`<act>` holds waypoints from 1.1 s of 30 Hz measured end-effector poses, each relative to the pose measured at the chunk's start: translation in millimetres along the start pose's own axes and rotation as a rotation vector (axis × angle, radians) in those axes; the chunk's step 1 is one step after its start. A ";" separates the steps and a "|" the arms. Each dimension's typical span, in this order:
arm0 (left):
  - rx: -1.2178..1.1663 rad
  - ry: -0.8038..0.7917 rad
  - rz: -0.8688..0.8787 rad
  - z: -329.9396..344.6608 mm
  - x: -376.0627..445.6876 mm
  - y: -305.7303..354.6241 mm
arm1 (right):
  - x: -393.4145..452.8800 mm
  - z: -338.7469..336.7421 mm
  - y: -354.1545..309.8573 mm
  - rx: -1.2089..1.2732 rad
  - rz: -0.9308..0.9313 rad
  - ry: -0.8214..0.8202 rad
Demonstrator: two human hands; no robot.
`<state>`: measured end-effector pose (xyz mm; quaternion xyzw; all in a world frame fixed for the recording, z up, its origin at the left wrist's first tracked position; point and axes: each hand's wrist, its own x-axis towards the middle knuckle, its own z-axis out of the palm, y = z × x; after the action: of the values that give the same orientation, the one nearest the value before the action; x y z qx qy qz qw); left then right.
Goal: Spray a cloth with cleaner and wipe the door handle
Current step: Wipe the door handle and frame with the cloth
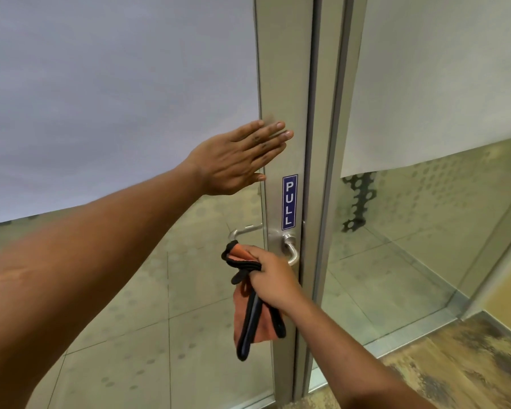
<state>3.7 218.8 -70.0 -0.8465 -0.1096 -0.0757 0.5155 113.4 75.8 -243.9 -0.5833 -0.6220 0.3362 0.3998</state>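
Note:
A silver lever door handle (291, 249) sits on the metal frame of a glass door (283, 84), just under a blue PULL sticker (289, 202). My right hand (273, 280) grips an orange cloth with black edging (252, 314) and is wrapped over the handle's grip, hiding it. The cloth's loose end hangs below my fist. My left hand (239, 156) presses flat on the door frame above the sticker, fingers straight. No spray bottle is in view.
A second lever (245, 230) shows through the glass on the door's far side. A fixed glass panel (425, 202) with frosted film stands to the right. Worn wooden floor (469, 364) lies at the lower right, tiled floor beyond the glass.

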 end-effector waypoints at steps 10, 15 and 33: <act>-0.135 -0.039 -0.163 -4.4 -6.2 22.2 | -16.2 12.2 3.6 0.289 0.046 0.047; -0.269 -0.058 -0.474 -21.0 -4.1 62.9 | -14.6 -12.7 7.2 0.350 0.083 0.172; -0.979 0.254 -0.960 -88.8 33.4 212.5 | -69.1 -111.2 26.2 0.877 0.207 0.404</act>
<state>90.5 48.9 -203.3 -0.8240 -0.3640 -0.4342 -0.0070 224.3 4.2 -223.8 -0.4723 -0.2707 0.4844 0.6848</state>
